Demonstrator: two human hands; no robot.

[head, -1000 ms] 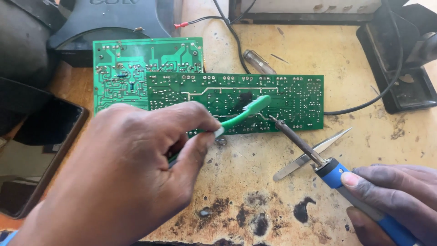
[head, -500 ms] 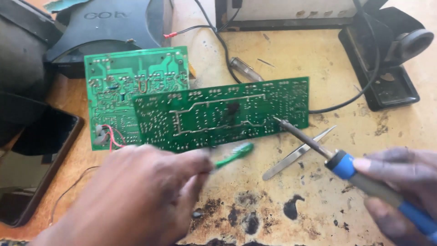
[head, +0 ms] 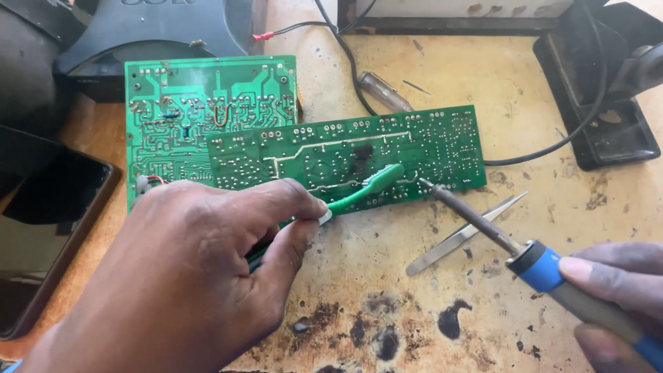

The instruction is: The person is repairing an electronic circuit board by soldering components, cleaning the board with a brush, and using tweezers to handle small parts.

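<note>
My left hand (head: 193, 276) grips a green toothbrush (head: 362, 190), its head resting on the long green circuit board (head: 428, 148) beside a dark burnt spot (head: 362, 155). My right hand (head: 615, 297) holds a soldering iron (head: 483, 224) by its blue handle, the metal tip touching the lower right edge of that board. A second, squarer green circuit board (head: 179, 117) lies partly under the long one at the left.
Metal tweezers (head: 463, 235) lie on the stained, scorched bench just below the iron. A black soldering stand (head: 608, 124) with a cable sits at the right. A dark phone (head: 41, 235) lies at the left edge, black gear along the back.
The brush head has moved up from below the board onto its lower middle. The iron tip stays at the board's lower right edge, and my view has shifted slightly.
</note>
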